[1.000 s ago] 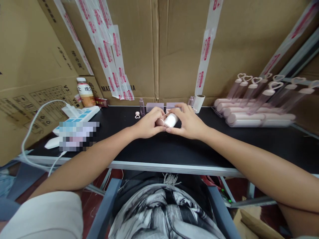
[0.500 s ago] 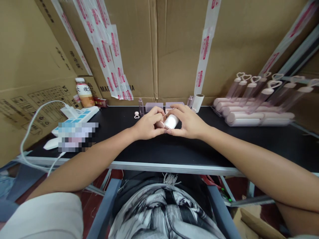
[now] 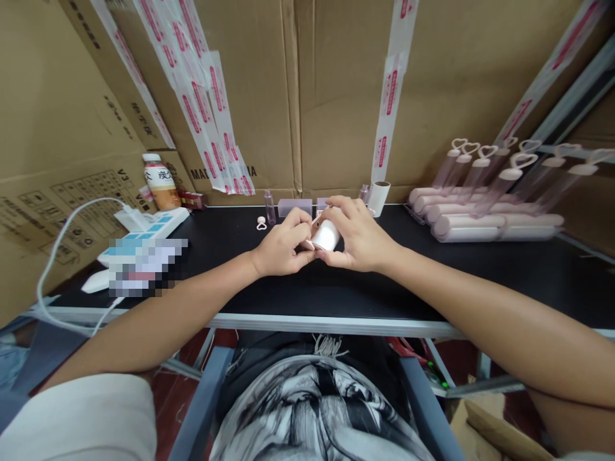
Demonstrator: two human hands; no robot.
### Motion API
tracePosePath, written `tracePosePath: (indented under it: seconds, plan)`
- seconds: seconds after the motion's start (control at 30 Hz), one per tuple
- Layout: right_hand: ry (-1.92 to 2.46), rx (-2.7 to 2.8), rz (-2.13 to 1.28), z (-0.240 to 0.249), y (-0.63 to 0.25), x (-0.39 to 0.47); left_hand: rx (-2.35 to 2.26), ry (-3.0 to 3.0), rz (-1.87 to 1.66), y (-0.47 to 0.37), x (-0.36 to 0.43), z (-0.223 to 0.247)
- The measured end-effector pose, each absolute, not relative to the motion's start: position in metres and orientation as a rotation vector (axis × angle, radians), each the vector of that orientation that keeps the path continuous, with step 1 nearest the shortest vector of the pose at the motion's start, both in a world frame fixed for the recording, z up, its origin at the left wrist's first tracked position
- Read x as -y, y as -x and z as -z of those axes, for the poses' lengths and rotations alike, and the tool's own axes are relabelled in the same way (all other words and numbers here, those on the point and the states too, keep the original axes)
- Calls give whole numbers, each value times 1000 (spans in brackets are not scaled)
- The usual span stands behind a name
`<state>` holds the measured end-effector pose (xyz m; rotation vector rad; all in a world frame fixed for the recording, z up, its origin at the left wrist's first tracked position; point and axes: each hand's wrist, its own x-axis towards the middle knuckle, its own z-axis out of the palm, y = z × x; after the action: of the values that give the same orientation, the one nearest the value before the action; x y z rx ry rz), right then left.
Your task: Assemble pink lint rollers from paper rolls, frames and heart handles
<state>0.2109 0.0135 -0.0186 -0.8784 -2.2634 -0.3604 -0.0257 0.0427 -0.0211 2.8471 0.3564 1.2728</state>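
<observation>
Above the middle of the black table, my right hand (image 3: 364, 237) is closed around a white lint roller roll (image 3: 327, 235), with fingers over its top and the thumb below. My left hand (image 3: 287, 245) pinches a pale pink plastic piece (image 3: 309, 244) against the roll's left end; the fingers hide most of it. Beyond my hands lie a mauve block-like piece (image 3: 295, 208) and a similar one partly hidden. A translucent mauve tube (image 3: 270, 208) stands left of them, near a small pink heart-shaped handle (image 3: 261, 223). A hollow white roll (image 3: 379, 197) stands behind my right hand.
Several pink lint rollers (image 3: 485, 214) with heart-ended handles are piled at the right. At the left are a drink bottle (image 3: 161, 182), a small red box (image 3: 193, 200), a power strip (image 3: 154, 232) and a white cable (image 3: 52, 256). Tall cardboard (image 3: 259, 96) walls the back.
My hands stay together on the roll and pink piece, with only a slight shift of the fingers. The whole view has moved a little.
</observation>
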Motion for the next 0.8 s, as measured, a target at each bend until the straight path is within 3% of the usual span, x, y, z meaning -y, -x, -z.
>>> tracePosePath:
  seconds: [0.8]
  plan:
    - [792, 2276, 496, 17, -206, -19, -313, -3111, -1489, 26, -42, 23]
